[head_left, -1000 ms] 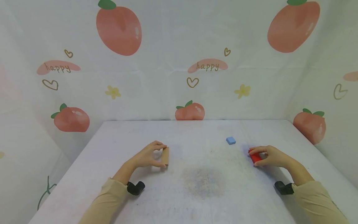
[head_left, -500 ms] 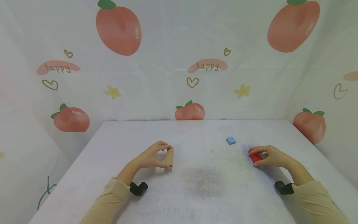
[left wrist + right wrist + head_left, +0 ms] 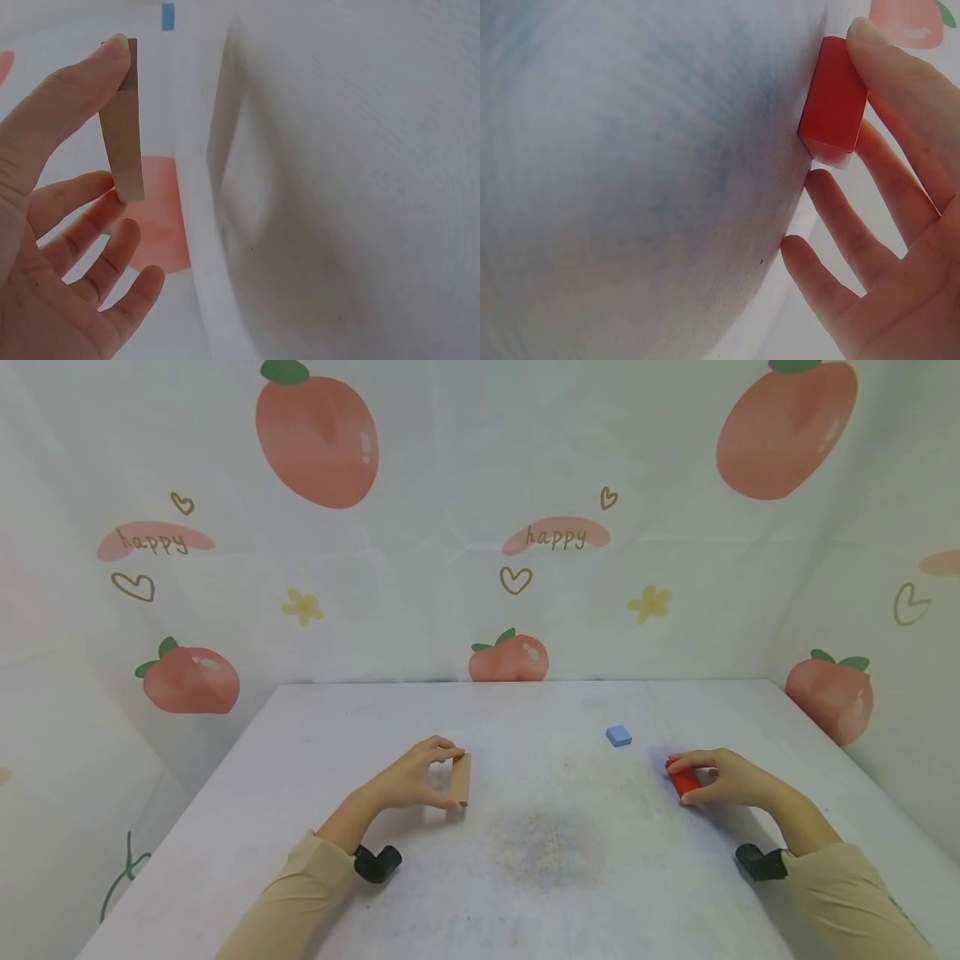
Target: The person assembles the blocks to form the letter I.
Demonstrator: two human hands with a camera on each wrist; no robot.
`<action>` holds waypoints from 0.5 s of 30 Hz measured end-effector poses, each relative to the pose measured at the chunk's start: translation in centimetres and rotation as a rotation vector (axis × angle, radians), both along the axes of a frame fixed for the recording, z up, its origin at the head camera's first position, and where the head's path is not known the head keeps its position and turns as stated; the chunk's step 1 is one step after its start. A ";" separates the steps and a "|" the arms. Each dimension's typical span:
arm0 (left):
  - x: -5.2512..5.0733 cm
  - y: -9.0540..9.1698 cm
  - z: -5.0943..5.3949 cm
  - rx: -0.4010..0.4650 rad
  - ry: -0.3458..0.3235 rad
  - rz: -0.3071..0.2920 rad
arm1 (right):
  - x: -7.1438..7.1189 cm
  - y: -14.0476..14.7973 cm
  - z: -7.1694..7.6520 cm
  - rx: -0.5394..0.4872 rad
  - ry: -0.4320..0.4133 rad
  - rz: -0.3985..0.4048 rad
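Between thumb and fingertips, my left hand [image 3: 412,777] pinches a tan wooden block [image 3: 461,781] by its two ends. In the left wrist view this long, flat block [image 3: 124,146] hangs just above the table, apart from its shadow. On the right side, my right hand [image 3: 735,779] grips a red block [image 3: 682,781] by its ends. The red block [image 3: 834,97] sits on the table surface in the right wrist view, with the lower fingertips [image 3: 821,180] close to the tabletop. A small blue block [image 3: 618,737] lies farther back, left of the right hand.
The white table [image 3: 525,902] has a greyish worn patch [image 3: 547,847] near its middle. Behind it hangs a white curtain [image 3: 420,568] printed with peaches. Black wrist cameras [image 3: 378,864] sit under both forearms. A green cord [image 3: 127,868] shows at the far left.
My left hand has carried the tan block a little to the right. The right hand, the red block and the blue block have stayed in place.
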State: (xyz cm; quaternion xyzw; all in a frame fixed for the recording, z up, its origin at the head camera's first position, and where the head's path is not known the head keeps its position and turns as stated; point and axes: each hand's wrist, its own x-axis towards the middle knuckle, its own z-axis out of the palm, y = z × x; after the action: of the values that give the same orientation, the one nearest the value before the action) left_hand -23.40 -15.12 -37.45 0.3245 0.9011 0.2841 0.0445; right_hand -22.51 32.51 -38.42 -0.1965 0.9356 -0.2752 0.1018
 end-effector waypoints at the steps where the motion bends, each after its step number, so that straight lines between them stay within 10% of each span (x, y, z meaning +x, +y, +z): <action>1: -0.1 0.0 0.0 -0.003 0.003 0.000 | 0.0 0.0 0.0 0.003 -0.002 -0.003; 15: -0.1 0.9 -0.2 -0.026 0.013 -0.009 | -0.2 0.2 -0.3 -0.002 -0.023 -0.025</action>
State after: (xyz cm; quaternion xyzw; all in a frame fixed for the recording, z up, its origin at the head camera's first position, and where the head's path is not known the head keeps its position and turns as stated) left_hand -23.50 -14.23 -37.61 0.3298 0.9035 0.2702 0.0440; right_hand -22.67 32.69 -38.72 -0.1819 0.9363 -0.2798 0.1092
